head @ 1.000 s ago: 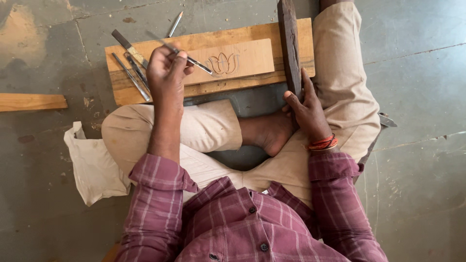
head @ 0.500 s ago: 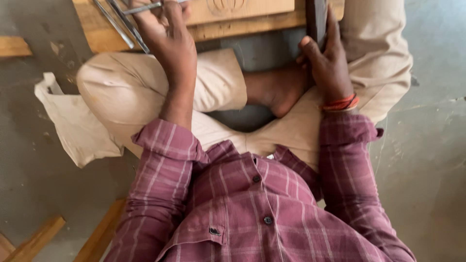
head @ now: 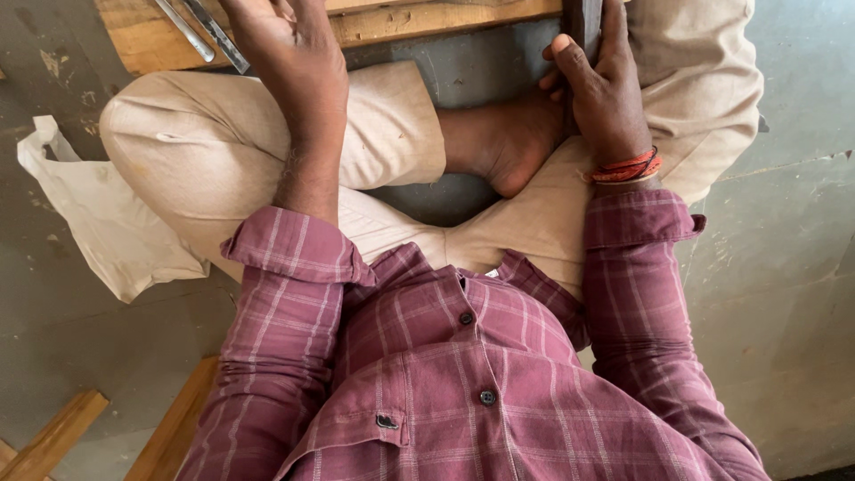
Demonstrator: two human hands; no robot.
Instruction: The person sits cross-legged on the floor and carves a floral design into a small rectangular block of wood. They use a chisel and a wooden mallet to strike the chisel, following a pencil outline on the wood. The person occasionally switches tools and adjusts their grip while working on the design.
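Note:
I sit cross-legged on the floor in beige trousers and a maroon checked shirt. My left hand point(head: 289, 62) reaches up over a light wooden plank point(head: 134, 40) at the top edge; its fingers are cut off by the frame, so what they hold is hidden. Two metal chisels point(head: 203, 31) lie on the plank just left of that hand. My right hand point(head: 601, 93), with red thread at the wrist, grips a dark wooden bar point(head: 581, 20) that stands beside my bare foot point(head: 503, 142).
A white plastic bag point(head: 98, 223) lies on the grey concrete floor by my left knee. Wooden strips point(head: 53, 436) lie at the lower left. Bare floor point(head: 784, 294) stretches to the right.
The view has tilted down toward my lap, so the plank, its carved piece and the tools have slid to the top edge. Both hands keep their places on plank and bar.

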